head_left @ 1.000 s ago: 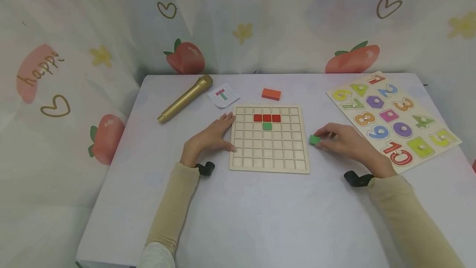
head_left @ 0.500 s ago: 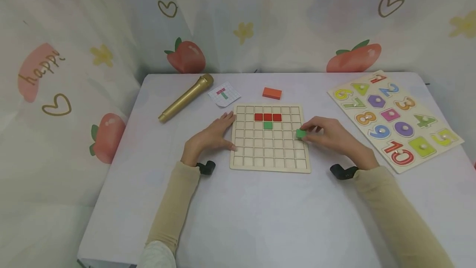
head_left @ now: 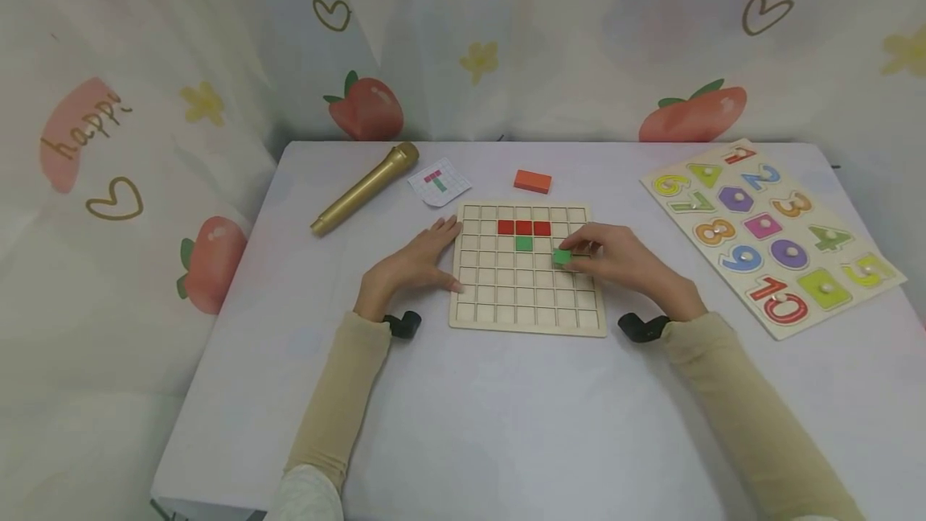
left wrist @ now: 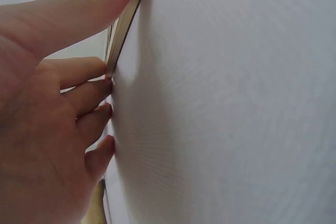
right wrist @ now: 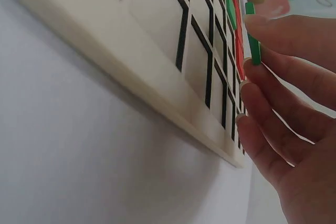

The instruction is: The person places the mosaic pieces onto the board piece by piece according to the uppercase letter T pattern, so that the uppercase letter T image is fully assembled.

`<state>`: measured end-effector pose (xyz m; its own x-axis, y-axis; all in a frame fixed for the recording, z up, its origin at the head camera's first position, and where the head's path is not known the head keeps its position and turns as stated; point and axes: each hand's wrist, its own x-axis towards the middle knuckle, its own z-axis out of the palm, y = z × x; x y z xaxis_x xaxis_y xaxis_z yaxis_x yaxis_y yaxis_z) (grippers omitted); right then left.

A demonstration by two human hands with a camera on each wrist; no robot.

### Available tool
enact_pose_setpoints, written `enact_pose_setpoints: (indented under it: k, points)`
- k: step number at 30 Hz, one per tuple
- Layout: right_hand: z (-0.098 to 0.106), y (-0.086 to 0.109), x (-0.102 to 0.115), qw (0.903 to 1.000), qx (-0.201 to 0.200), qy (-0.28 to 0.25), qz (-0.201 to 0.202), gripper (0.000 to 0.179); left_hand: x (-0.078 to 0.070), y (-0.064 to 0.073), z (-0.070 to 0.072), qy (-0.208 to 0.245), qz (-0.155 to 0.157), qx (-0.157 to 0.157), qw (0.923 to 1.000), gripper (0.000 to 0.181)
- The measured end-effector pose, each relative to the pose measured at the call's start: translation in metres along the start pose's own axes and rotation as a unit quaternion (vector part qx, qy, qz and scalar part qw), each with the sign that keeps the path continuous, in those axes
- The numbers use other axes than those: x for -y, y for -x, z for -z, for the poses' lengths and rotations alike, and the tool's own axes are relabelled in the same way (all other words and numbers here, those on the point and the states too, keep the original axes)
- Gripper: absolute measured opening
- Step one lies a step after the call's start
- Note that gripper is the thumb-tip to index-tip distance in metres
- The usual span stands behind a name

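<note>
A wooden grid board (head_left: 492, 308) lies mid-table, with three red square tiles (head_left: 524, 228) in a row near its far edge. One green tile (head_left: 524, 244) sits in the cell below the middle red one. My right hand (head_left: 615, 260) pinches another green square tile (head_left: 561, 258) between thumb and fingers, over the board's right part. In the right wrist view that tile (right wrist: 253, 35) stands on edge in the fingertips. With fingers spread, my left hand (head_left: 411, 264) rests at the board's left edge; in the left wrist view its thumb and fingertips touch the board's side (left wrist: 123, 27).
Behind the board lie a small printed pattern card (head_left: 439, 182) and an orange-red block (head_left: 532, 182). A gold microphone (head_left: 365, 189) is at the back left. On the right lies a number-and-shape puzzle board (head_left: 774, 239). A printed curtain (head_left: 564, 38) hangs behind the table.
My right hand has moved left with the green tile, from the table right of the board to over the board's right part. The left hand has stayed at the board's edge.
</note>
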<state>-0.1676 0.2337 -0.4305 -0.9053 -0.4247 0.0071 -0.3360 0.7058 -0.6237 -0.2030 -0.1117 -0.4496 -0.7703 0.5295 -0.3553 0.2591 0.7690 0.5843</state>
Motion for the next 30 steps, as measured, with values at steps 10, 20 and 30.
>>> enact_pose_setpoints:
  k: [10, 20, 30]
  points:
    - [-0.01, -0.015, 0.004, 0.9996, 0.022, -0.017, -0.001, 0.027, 0.0, 0.0, 0.001, 0.005, 0.002, -0.001, 1.0, 0.114]
    - [-0.019, -0.026, 0.01, 0.9994, 0.034, -0.008, 0.0, 0.029, -0.001, 0.0, 0.0, -0.001, 0.001, 0.0, 1.0, 0.115]
    - [-0.027, -0.034, 0.014, 0.9994, 0.032, -0.001, 0.015, 0.028, 0.0, 0.0, 0.001, 0.0, 0.0, 0.004, 1.0, 0.114]
